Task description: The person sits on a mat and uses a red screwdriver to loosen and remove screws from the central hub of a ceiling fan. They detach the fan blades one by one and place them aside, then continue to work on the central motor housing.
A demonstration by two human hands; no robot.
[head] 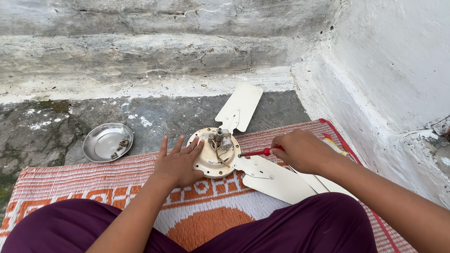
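Here, left hand point(178, 165), fingers spread, flat on cream fan motor point(215, 152); right hand point(300, 150) fingers around red screwdriver point(256, 153).

Glossy cream-painted metal fan motor point(215, 153), shiny steel dish point(106, 141), woven plastic mat point(108, 180), rough weathered concrete floor point(30, 129).
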